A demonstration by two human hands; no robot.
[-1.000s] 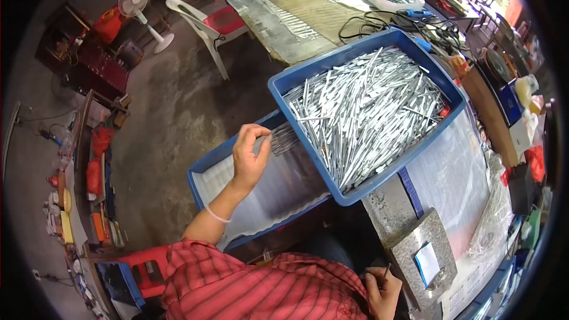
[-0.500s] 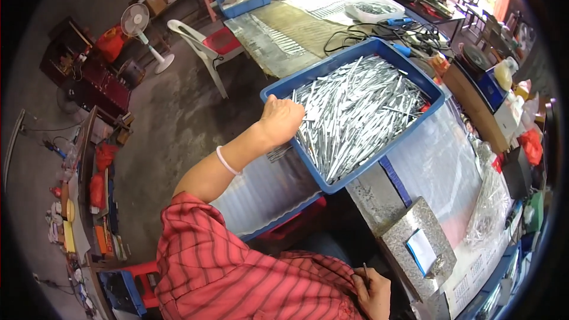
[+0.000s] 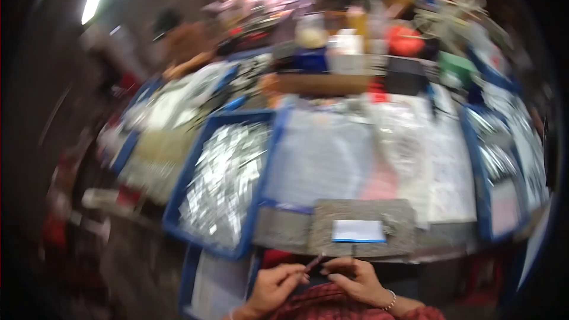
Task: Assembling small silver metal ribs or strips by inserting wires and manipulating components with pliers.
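My left hand point(image 3: 274, 284) is low in the middle, thumb and fingers pinched on a thin dark strip point(image 3: 315, 262) that slants up to the right. Beside it, my right hand point(image 3: 354, 283) is curled, with a thin dark rod point(image 3: 354, 250) standing up from its fingers. The hands are close but apart, just short of the table edge. Past them lies a speckled stone slab point(image 3: 323, 228) bearing a white block with a blue edge point(image 3: 358, 230). Left of the slab, a blue tray point(image 3: 173, 208) holds a heap of thin silvery strips point(image 3: 222, 184). Motion blur hides fine detail.
A clear plastic sheet point(image 3: 314, 160) covers the table beyond the slab. Another blue tray point(image 3: 474, 169) with silvery pieces stands at the right. Below the heaped tray is a lower blue tray point(image 3: 188, 281). A person point(image 3: 186, 47) works at the far left.
My view has swung right toward the slab. My left hand has left the tray of strips and come next to my right hand, now pinching a thin strip.
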